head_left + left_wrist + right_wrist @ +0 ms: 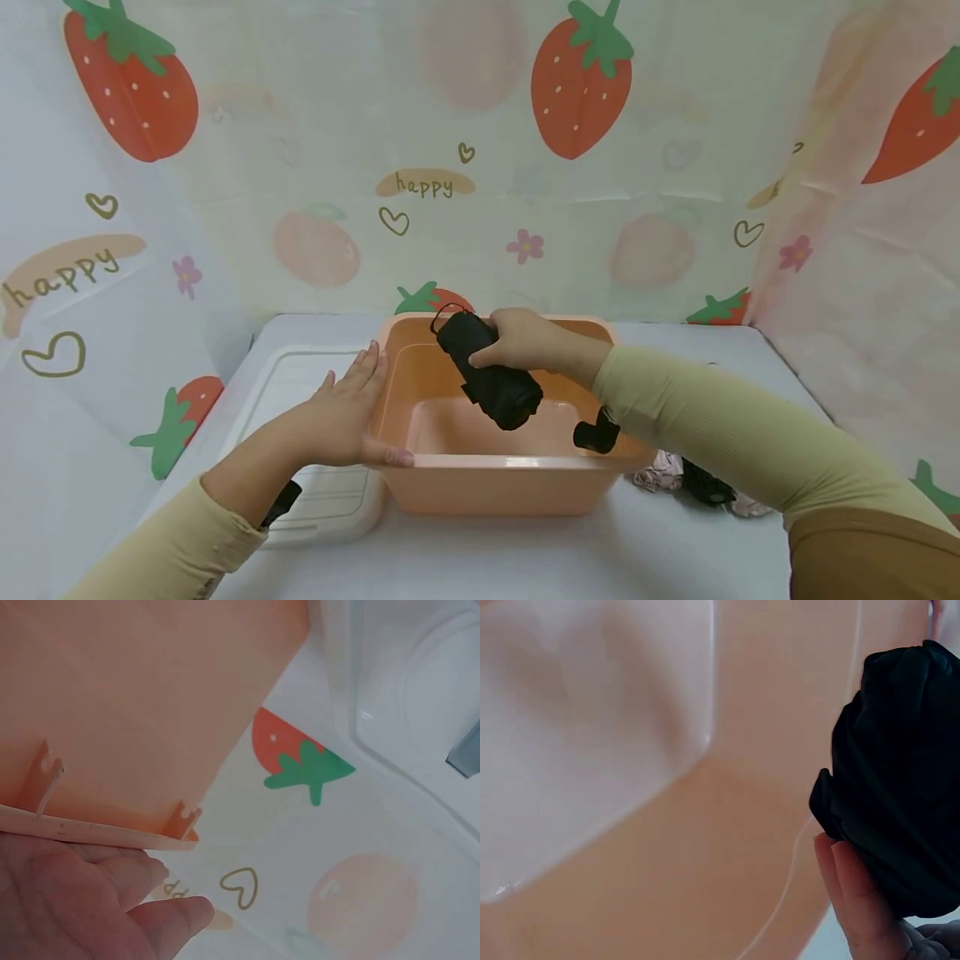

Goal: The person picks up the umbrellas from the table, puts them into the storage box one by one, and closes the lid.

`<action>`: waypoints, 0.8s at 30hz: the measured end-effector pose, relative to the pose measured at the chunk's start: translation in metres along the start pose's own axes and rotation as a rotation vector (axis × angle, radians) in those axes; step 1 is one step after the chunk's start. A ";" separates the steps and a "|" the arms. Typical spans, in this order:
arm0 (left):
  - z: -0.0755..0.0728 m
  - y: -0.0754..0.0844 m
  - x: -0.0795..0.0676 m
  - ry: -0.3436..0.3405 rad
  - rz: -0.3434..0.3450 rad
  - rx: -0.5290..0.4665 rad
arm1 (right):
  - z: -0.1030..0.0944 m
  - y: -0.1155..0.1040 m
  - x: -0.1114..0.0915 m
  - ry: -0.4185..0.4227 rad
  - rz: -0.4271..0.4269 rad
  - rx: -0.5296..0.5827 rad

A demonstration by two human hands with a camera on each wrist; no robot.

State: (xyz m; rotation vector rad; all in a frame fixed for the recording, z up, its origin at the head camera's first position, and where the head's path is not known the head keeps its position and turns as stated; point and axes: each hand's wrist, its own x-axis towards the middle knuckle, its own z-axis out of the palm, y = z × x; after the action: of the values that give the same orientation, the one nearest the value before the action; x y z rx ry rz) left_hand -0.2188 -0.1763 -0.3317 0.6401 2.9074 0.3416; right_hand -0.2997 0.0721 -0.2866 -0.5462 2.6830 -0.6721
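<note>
A peach plastic bin (487, 462) stands in the middle of the table, with its inner floor visible in the head view. Over its opening, my right hand (528, 337) grips a folded black umbrella (510, 400) around its middle. A thin cord loop hangs at the umbrella's far end. In the right wrist view, the umbrella's bunched cloth (900, 780) sits against the fingertips, with the bin wall behind. My left hand (337, 425) rests on the bin's left rim, its fingers straight and the thumb along the front corner. The left wrist view shows that hand at the rim's underside.
A white lid (330, 492) lies flat on the table left of the bin, partly under the left forearm. Right of the bin, below the right sleeve, are a crumpled pinkish bundle (660, 473) and a black one (705, 485). A strawberry-printed sheet (322, 150) hangs behind the table.
</note>
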 end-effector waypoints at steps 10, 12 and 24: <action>-0.002 0.001 -0.001 -0.018 -0.002 -0.001 | 0.025 -0.003 0.017 -0.069 0.007 0.138; -0.002 0.001 -0.001 -0.018 -0.002 -0.001 | 0.030 -0.002 0.021 -0.075 0.004 0.140; 0.000 -0.003 0.000 -0.007 -0.007 0.020 | 0.059 0.000 0.035 -0.098 -0.026 0.243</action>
State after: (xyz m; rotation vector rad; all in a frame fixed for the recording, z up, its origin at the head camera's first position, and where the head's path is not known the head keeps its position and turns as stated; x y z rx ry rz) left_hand -0.2202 -0.1784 -0.3326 0.6329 2.9089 0.3093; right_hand -0.3073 0.0346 -0.3440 -0.5346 2.4614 -0.9372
